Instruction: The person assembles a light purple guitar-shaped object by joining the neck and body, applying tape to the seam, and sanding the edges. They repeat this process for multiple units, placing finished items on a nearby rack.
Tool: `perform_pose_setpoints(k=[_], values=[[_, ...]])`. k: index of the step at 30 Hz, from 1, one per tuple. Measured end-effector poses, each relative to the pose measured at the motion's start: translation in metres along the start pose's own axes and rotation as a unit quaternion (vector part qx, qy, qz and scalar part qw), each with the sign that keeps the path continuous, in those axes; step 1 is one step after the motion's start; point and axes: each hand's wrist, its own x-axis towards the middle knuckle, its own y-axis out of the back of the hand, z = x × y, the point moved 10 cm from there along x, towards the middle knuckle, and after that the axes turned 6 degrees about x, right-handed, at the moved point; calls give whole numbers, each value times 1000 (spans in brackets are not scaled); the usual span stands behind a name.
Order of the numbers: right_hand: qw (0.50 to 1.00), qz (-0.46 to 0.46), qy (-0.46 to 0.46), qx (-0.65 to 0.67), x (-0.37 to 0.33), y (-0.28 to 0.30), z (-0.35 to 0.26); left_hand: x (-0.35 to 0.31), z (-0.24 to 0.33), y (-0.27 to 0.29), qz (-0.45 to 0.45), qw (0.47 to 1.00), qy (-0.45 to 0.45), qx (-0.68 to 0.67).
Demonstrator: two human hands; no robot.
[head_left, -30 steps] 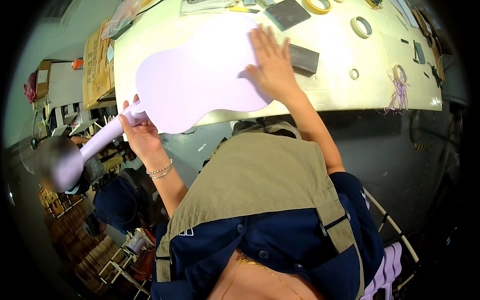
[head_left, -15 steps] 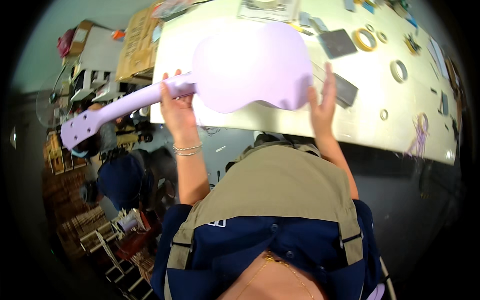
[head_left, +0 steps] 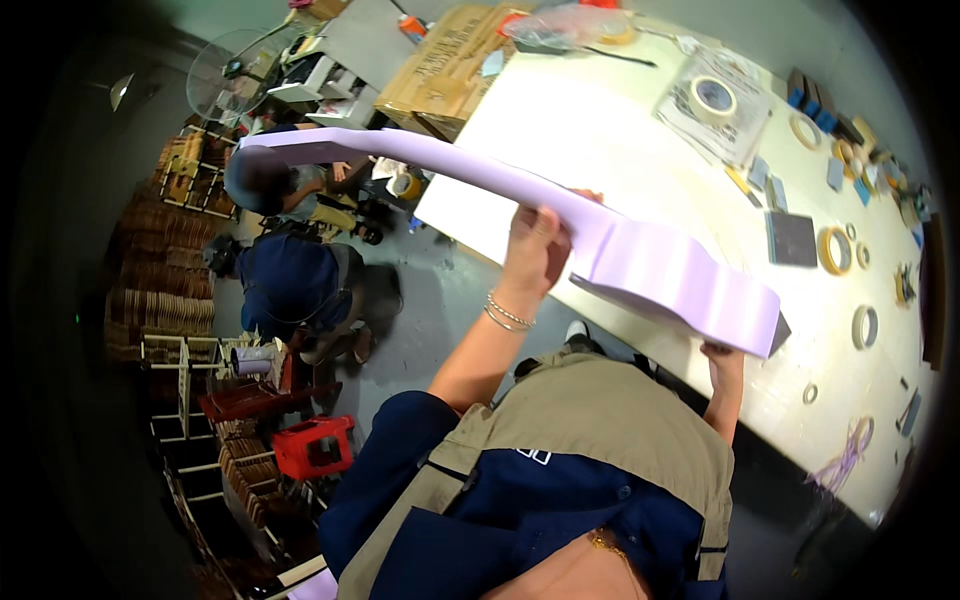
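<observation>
Lilac ukulele (head_left: pixel 680 278): in the air, side-on to the view; body over the near edge of the white surface (head_left: pixel 580 105), neck (head_left: pixel 480 170) running leftward past that edge, headstock (head_left: pixel 310 147) out over the floor (head_left: pixel 425 285).
Left hand (head_left: pixel 540 245): fingers closed around the neck close to the body; thumb on the near side, fingertips showing beyond.
Right hand (head_left: pixel 724 362): at the lower edge of the body's tail end, touching; fingers largely hidden, closure cannot be told.
Newspaper (head_left: pixel 735 146): on the far part of the surface, one white tape roll (head_left: pixel 713 116) lying on it.
Right of the body: yellow-handled cutter (head_left: pixel 740 184), dark square pad (head_left: pixel 792 240), yellow tape roll (head_left: pixel 823 253).
Near right corner: tangled purple strips (head_left: pixel 848 457).
Beyond the neck: cardboard box (head_left: pixel 440 65), beside the surface.
Floor, left: red plastic stool (head_left: pixel 313 447); co-worker in dark blue (head_left: pixel 290 283), bent over.
</observation>
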Motion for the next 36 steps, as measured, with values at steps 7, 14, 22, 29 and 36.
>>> perform_pose_setpoints(k=[7, 14, 22, 29, 36], values=[[985, -68, 64, 148, -9, -30, -30, -6, 34, -25, 19, 996, -64, 55], [981, -37, 78, 174, -13, -56, -48, -14, 44, -31, -4, 983, -97, 154], [980, -65, 43, 183, -12, -67, -35, -21, 49, -38, -43, 981, -127, 139], [919, -155, -207, 297, -4, -64, 42, -1, 105, -52, -140, 976, -158, 46], [951, -108, -220, 188, -20, -108, 13, -9, 132, -38, -7, 973, -179, 142]])
